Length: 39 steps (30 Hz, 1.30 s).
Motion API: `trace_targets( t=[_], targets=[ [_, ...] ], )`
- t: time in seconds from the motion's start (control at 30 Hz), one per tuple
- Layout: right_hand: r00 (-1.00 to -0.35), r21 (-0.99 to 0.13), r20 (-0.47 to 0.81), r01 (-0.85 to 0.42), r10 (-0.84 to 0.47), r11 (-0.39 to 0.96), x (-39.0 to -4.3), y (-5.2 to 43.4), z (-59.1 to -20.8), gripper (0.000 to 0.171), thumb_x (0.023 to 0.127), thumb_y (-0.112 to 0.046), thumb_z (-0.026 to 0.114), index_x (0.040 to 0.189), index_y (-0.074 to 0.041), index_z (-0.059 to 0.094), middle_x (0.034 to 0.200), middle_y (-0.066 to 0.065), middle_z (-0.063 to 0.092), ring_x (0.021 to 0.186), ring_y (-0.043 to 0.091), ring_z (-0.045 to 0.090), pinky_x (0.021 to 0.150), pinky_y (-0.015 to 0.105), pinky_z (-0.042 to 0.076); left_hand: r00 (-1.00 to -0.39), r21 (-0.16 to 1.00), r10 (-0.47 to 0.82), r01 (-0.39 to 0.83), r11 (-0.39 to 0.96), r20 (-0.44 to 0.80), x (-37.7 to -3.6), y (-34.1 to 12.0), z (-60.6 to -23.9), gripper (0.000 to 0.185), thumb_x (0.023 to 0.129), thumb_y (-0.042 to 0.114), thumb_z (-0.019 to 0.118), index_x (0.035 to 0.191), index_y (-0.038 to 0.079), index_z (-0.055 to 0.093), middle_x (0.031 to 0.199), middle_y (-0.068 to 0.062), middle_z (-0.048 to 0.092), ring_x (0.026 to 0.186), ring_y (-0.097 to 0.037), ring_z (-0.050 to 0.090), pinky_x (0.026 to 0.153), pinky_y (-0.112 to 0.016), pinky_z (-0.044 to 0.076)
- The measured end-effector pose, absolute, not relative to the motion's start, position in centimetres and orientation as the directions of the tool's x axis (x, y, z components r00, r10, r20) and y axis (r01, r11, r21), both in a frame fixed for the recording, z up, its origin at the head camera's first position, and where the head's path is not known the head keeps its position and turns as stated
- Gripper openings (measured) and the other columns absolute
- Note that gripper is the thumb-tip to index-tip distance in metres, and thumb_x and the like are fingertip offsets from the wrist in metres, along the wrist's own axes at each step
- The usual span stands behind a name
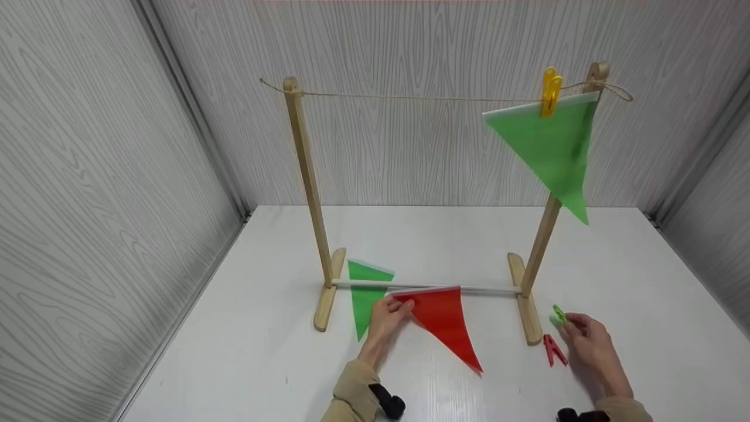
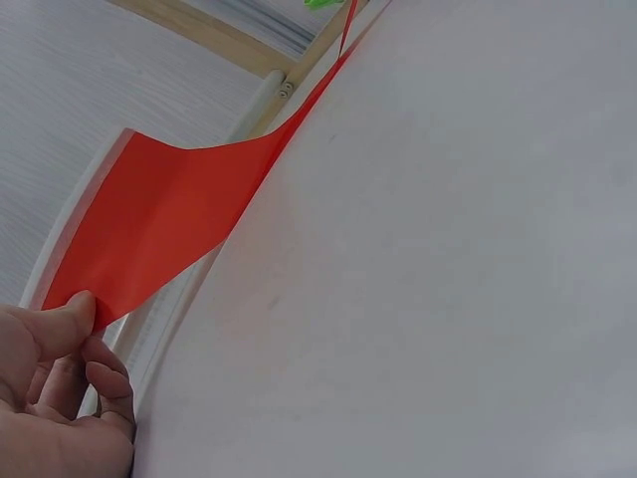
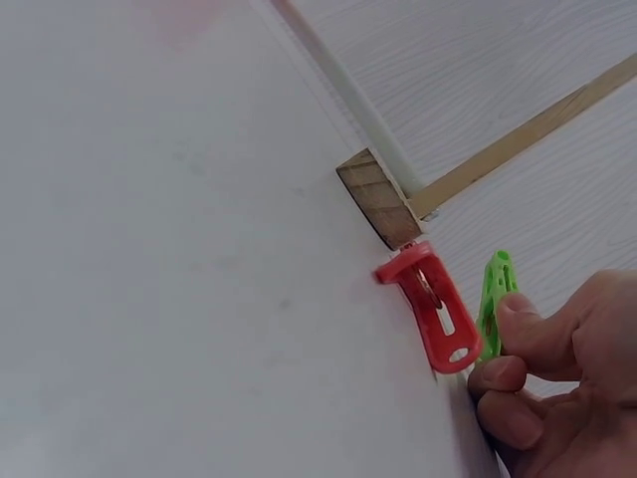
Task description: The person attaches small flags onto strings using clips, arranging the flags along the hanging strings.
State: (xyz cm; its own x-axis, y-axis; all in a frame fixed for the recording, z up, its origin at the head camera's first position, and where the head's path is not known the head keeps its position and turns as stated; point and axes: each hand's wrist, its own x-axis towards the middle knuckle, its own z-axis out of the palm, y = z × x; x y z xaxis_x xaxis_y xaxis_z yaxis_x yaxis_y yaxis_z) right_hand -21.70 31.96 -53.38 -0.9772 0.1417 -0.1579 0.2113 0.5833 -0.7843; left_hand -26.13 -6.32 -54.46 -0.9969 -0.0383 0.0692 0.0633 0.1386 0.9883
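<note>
My left hand (image 1: 391, 313) pinches the top corner of a red triangular flag (image 1: 444, 321) that lies on the white table; the left wrist view shows the thumb (image 2: 62, 321) on the lifted red flag (image 2: 169, 214) corner. My right hand (image 1: 586, 337) pinches a green clothespin (image 1: 559, 314) just off the table, seen too as the green clothespin (image 3: 492, 297) between thumb and finger. A red clothespin (image 1: 552, 349) lies on the table beside it, close to the red clothespin (image 3: 434, 309) view by the wooden foot (image 3: 380, 199).
A wooden stand (image 1: 307, 193) with two posts carries a string (image 1: 410, 97). A green flag (image 1: 551, 146) hangs from it under a yellow clothespin (image 1: 550, 91). Another green flag (image 1: 364, 290) lies by the left post. The white table (image 1: 234, 351) is walled by grey panels.
</note>
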Motion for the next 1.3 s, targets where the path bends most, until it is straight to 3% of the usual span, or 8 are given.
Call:
trace_targets(
  t=[0.33,0.43,0.53,0.67,0.97,1.1,1.2,1.3],
  targets=[
    [-0.982,-0.789,-0.133,0.187,0.135,0.586,-21.33,32.01,-53.21,0.044,0.109,-0.015,0.037,0.143,0.013,0.035,0.143,0.039,0.042,0.133,0.052,0.042,0.108,0.059,0.041,-0.998,0.989,-0.054,0.036,0.141,0.044,-26.10,-6.31,-54.38,0.029,0.093,0.015,0.072,0.115,-0.005,0.071,0.104,-0.022,0.076,0.086,-0.017,0.071,0.087,-0.029,0.059],
    [-0.985,-0.783,-0.109,0.166,0.131,0.599,-21.11,32.02,-53.21,0.043,0.109,-0.015,0.036,0.143,0.010,0.035,0.141,0.039,0.044,0.128,0.049,0.048,0.095,0.042,0.049,-0.997,0.989,-0.057,0.047,0.142,0.056,-26.00,-6.26,-54.31,0.030,0.093,0.014,0.072,0.116,-0.005,0.071,0.104,-0.023,0.076,0.086,-0.020,0.072,0.086,-0.030,0.060],
    [-0.987,-0.776,-0.087,0.151,0.132,0.612,-21.02,32.01,-53.27,0.040,0.109,-0.015,0.037,0.142,0.009,0.038,0.135,0.037,0.051,0.113,0.037,0.057,0.080,0.023,0.048,-0.996,0.989,-0.062,0.049,0.142,0.059,-25.84,-6.15,-54.07,0.029,0.094,0.012,0.071,0.116,-0.007,0.070,0.105,-0.024,0.076,0.089,-0.022,0.073,0.087,-0.030,0.060],
    [-0.989,-0.775,-0.071,0.137,0.131,0.616,-20.99,31.97,-53.28,0.040,0.109,-0.015,0.039,0.140,0.010,0.042,0.129,0.034,0.056,0.100,0.020,0.058,0.072,0.016,0.044,-0.997,0.990,-0.068,0.036,0.136,0.045,-25.73,-5.96,-53.71,0.027,0.094,0.006,0.068,0.113,-0.013,0.068,0.104,-0.029,0.074,0.090,-0.026,0.073,0.084,-0.027,0.059],
    [-0.985,-0.804,-0.114,0.170,0.132,0.570,-21.13,31.93,-53.29,0.049,0.111,-0.023,0.031,0.144,0.012,0.036,0.136,0.036,0.050,0.130,0.045,0.049,0.078,0.013,0.043,-0.997,0.990,-0.066,0.036,0.140,0.045,-25.79,-5.99,-54.18,0.027,0.093,0.007,0.069,0.113,-0.011,0.069,0.104,-0.028,0.074,0.092,-0.026,0.074,0.087,-0.031,0.059],
    [-0.980,-0.816,-0.132,0.193,0.151,0.545,-21.22,31.99,-53.16,0.050,0.111,-0.025,0.030,0.145,0.012,0.036,0.137,0.035,0.048,0.115,0.021,0.056,0.076,0.008,0.040,-0.998,0.992,-0.064,0.022,0.124,0.030,-25.92,-6.14,-54.40,0.028,0.092,0.009,0.072,0.113,-0.009,0.070,0.103,-0.025,0.075,0.090,-0.020,0.073,0.087,-0.030,0.059],
    [-0.972,-0.828,-0.152,0.223,0.176,0.514,-21.23,31.92,-53.00,0.052,0.111,-0.028,0.030,0.145,0.010,0.038,0.133,0.031,0.050,0.098,0.005,0.050,0.074,0.012,0.040,-0.998,0.993,-0.068,0.012,0.116,0.020,-26.06,-6.18,-54.46,0.029,0.091,0.010,0.073,0.113,-0.008,0.071,0.103,-0.024,0.076,0.090,-0.018,0.073,0.088,-0.030,0.059],
    [-0.955,-0.856,-0.192,0.275,0.224,0.438,-21.22,31.79,-52.85,0.054,0.110,-0.035,0.033,0.145,0.005,0.042,0.117,0.014,0.057,0.086,0.004,0.046,0.067,0.020,0.041,-0.997,0.993,-0.076,0.000,0.119,0.009,-26.10,-6.18,-54.35,0.029,0.091,0.012,0.073,0.113,-0.007,0.071,0.103,-0.023,0.076,0.090,-0.017,0.073,0.090,-0.033,0.059]
  ],
)
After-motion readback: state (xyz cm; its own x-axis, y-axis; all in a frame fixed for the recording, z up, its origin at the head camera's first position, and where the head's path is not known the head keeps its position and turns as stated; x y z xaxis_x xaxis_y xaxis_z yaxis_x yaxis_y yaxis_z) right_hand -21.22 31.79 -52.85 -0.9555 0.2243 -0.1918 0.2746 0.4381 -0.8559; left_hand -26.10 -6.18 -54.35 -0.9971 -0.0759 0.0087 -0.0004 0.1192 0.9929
